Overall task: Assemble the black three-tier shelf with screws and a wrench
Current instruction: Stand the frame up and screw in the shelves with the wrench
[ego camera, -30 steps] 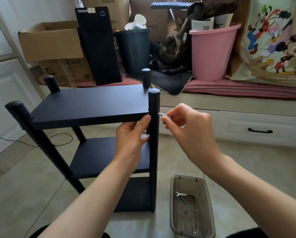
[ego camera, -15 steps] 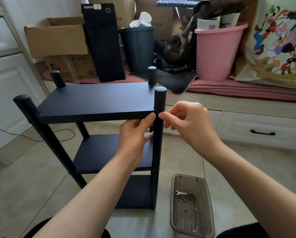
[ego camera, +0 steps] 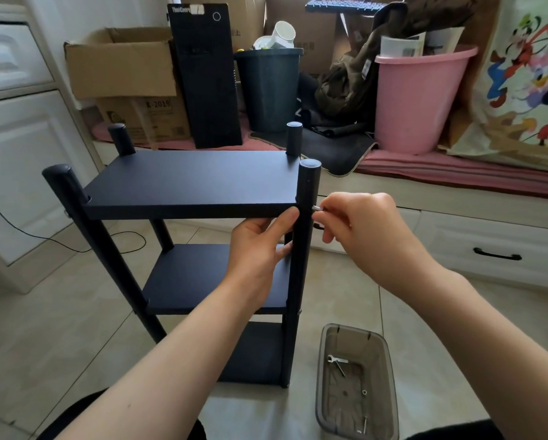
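Black three-tier shelf (ego camera: 190,182) stands on the tile floor directly ahead of both hands, all three boards seated in four round posts. Near right post (ego camera: 307,236) runs between the hands. Left hand (ego camera: 260,246) grips that post just under the top board, thumb pressed against the board's front edge. Right hand (ego camera: 358,230) pinches a small silver screw (ego camera: 316,208) at the post's outer side, level with the top board. Best practice: keep it square to the hole, start by hand, finish with the small silver wrench (ego camera: 337,360) lying in the clear plastic tray (ego camera: 390,385) below the right forearm.
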The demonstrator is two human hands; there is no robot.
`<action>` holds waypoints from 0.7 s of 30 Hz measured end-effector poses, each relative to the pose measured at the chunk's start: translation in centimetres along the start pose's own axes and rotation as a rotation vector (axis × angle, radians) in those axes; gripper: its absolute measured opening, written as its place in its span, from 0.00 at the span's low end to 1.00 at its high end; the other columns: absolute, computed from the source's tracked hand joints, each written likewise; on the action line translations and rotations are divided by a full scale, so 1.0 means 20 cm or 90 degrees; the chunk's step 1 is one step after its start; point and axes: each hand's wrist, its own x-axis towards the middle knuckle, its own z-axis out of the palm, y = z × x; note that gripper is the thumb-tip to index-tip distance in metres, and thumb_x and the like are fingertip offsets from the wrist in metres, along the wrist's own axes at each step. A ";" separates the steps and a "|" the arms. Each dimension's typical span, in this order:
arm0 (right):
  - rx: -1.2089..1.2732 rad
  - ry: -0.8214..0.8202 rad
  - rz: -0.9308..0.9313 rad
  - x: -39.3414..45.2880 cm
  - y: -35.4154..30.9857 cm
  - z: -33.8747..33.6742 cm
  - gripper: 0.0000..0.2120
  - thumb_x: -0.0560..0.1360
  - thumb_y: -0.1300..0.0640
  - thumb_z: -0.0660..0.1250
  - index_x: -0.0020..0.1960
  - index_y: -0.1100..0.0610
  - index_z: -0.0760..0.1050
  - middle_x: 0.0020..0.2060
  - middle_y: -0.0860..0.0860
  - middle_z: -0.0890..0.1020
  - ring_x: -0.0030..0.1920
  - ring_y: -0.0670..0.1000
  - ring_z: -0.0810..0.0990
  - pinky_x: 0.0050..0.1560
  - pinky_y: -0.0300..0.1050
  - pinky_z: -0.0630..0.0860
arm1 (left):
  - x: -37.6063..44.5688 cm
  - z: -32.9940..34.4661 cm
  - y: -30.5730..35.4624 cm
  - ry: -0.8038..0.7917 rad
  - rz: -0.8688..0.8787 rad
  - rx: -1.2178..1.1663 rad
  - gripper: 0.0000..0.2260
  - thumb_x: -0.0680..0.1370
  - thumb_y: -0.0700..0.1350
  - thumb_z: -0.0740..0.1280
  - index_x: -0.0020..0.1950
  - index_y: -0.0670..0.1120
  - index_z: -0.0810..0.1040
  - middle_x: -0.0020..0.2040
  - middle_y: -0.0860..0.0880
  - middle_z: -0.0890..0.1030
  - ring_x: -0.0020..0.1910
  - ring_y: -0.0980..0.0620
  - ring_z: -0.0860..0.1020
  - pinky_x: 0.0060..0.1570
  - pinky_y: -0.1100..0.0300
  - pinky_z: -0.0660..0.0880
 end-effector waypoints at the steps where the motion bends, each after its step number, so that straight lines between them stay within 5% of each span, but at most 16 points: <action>1: -0.008 0.000 -0.004 0.00 0.00 0.00 0.10 0.81 0.55 0.65 0.40 0.52 0.75 0.33 0.48 0.81 0.33 0.42 0.76 0.37 0.30 0.71 | 0.00 0.00 0.00 0.002 0.000 0.000 0.14 0.73 0.50 0.71 0.57 0.47 0.83 0.54 0.48 0.86 0.57 0.51 0.83 0.52 0.52 0.79; 8: 0.191 -0.050 0.097 0.02 -0.01 -0.01 0.15 0.80 0.56 0.66 0.35 0.56 0.79 0.26 0.49 0.80 0.27 0.43 0.74 0.35 0.34 0.72 | -0.01 0.01 0.00 0.009 -0.005 -0.012 0.19 0.72 0.50 0.71 0.60 0.43 0.82 0.56 0.46 0.85 0.59 0.48 0.83 0.58 0.46 0.79; 12: -0.023 0.029 -0.011 0.00 -0.01 0.01 0.12 0.80 0.55 0.66 0.41 0.59 0.79 0.29 0.49 0.77 0.31 0.49 0.75 0.37 0.40 0.72 | -0.01 0.01 0.00 0.015 -0.010 -0.012 0.20 0.71 0.51 0.71 0.60 0.44 0.82 0.55 0.48 0.86 0.58 0.50 0.83 0.56 0.49 0.78; 16: -0.074 0.022 -0.033 0.00 -0.01 0.01 0.12 0.81 0.55 0.65 0.42 0.60 0.79 0.30 0.50 0.75 0.30 0.50 0.72 0.35 0.39 0.67 | 0.00 0.01 0.00 0.016 -0.013 -0.014 0.20 0.71 0.51 0.71 0.61 0.44 0.82 0.55 0.49 0.86 0.58 0.51 0.83 0.54 0.50 0.78; 21: 0.173 -0.034 0.050 0.02 0.01 -0.02 0.15 0.79 0.56 0.67 0.34 0.58 0.78 0.24 0.47 0.76 0.26 0.45 0.71 0.31 0.34 0.68 | -0.01 0.00 0.00 0.009 -0.013 -0.015 0.19 0.72 0.51 0.71 0.59 0.45 0.82 0.55 0.47 0.86 0.58 0.50 0.83 0.54 0.50 0.78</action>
